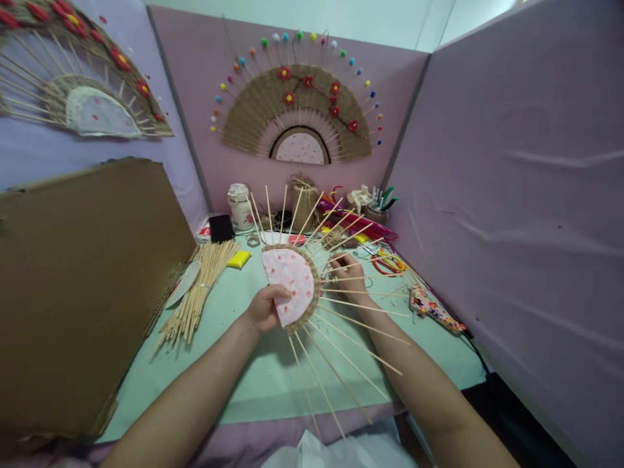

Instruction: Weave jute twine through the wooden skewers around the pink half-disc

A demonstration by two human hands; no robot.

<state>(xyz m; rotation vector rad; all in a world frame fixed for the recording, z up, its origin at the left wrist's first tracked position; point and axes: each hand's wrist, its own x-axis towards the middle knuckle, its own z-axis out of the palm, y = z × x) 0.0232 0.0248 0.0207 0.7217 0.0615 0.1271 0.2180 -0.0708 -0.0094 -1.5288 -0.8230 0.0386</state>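
A half-made fan (pixel 292 283) is held upright over the green table (pixel 258 383). It has a pink dotted fabric half-circle, a rim of woven jute twine, and thin wooden sticks spreading outward. My left hand (pixel 263 309) grips the fabric half-circle at its lower left edge, thumb on the front. My right hand (pixel 347 273) is behind the sticks on the right side, fingers pinched close to the jute rim; what they hold is too small to name.
A bundle of loose wooden sticks (pixel 197 292) lies left on the table. A big cardboard sheet (pixel 78 286) leans at the left. Jute spool (pixel 303 201), white jar (pixel 240 205), scissors (pixel 390 262), pipe cleaners and a floral pouch (pixel 433 309) crowd the back and right. Finished fans (pixel 297 117) hang on the walls.
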